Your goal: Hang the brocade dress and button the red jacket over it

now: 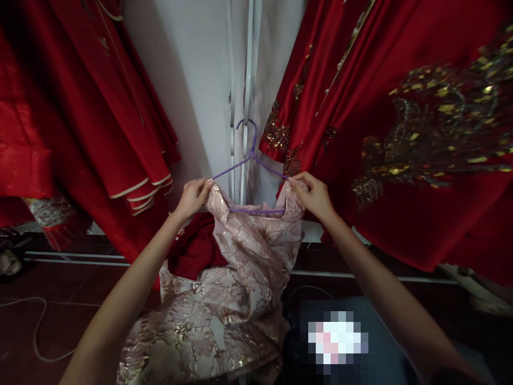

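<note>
Hanging red garments (356, 117) fill the right side, the nearest carrying heavy gold sequin work; a second bank of red garments (92, 107), some hems edged in pale trim, hangs at left. Pale wall (184, 69) between the two banks. Below centre, a pink-and-gold floral dress (248, 267), brocade-like, bodice upright and facing the wearer of the camera, skirt bunched and spreading toward lower left. Dark tiled floor (92, 286) beneath, in dim light. White upright poles (250, 64) run down the wall, behind the hanger. Dark red cloth (196, 248) sits against the dress on its left side; cannot tell whether it is attached. Purple hanger (252, 153) set inside the dress: sloping arms enter at the shoulders, lower bar crosses the open neckline, hook rises in front of the poles. Whether the hook touches them, cannot tell. Right hand (315, 198) pinches the dress's right-side shoulder at the hanger arm, thumb and fingers closed on the fabric. Left hand (194, 198) holds the opposite shoulder in a similar narrow pinch, next to the other hanger arm. Thin pale cable (38, 331) curves over the floor at lower left.
</note>
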### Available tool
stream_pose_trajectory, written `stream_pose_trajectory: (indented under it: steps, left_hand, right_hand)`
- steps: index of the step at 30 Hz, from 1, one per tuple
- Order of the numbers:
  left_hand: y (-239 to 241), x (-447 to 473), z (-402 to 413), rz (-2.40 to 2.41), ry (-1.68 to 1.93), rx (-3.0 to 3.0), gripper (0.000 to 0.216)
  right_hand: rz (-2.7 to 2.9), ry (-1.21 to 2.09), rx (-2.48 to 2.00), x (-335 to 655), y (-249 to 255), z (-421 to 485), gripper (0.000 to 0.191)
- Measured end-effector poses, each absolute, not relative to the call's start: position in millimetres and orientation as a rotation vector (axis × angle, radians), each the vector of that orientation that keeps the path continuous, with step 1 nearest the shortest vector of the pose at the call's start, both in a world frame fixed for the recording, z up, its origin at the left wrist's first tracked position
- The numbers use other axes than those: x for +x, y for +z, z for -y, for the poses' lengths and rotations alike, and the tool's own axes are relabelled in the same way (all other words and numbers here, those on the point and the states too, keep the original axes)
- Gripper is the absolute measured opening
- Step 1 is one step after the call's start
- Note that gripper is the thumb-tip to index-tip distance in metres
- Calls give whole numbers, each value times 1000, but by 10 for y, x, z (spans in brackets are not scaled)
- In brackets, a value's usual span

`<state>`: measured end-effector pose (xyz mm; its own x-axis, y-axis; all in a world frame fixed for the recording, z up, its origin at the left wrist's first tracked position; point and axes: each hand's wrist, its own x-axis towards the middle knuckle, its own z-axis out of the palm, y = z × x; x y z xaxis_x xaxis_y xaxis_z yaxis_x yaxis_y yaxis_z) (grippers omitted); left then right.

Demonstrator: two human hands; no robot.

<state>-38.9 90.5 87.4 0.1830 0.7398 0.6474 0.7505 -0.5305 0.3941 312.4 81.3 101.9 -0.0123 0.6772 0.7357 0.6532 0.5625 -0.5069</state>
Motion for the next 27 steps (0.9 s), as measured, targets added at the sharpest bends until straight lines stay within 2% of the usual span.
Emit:
stream_pose_trajectory:
  steps: [6,16,18,20,22,23,27]
  left_hand:
    - [806,-442,-868,1576,-1234,-2528,42]
    - [612,-324,-914,1493,-1289,-2635,42]
    - [500,-328,-891,1542,-1398,-2496,58]
    - [329,-347,-790,1623,-1440,-2328,85]
    - [130,-391,-601,1681,-1316,-2283,104]
    - [34,-425,-481,1697,-1215,-2291,106]
    - [-213,-666,-5,1830,-1062,-2154,80]
  right_hand:
    - [1806,129,-1131,3422,1018,-898,31]
    - [1673,-125,-1126,3102,1218,-815,27]
    - [1664,-112,-1135,3071,1194,-830,28]
    - [1649,-106,-1155,3061,1149,-843,28]
    - [1630,-119,-1179,3063,1105,-852,28]
    - [1626,-126,-1184,3066,1089,-858,27]
    - [1640,-66,-1148,3086,1062,-908,29]
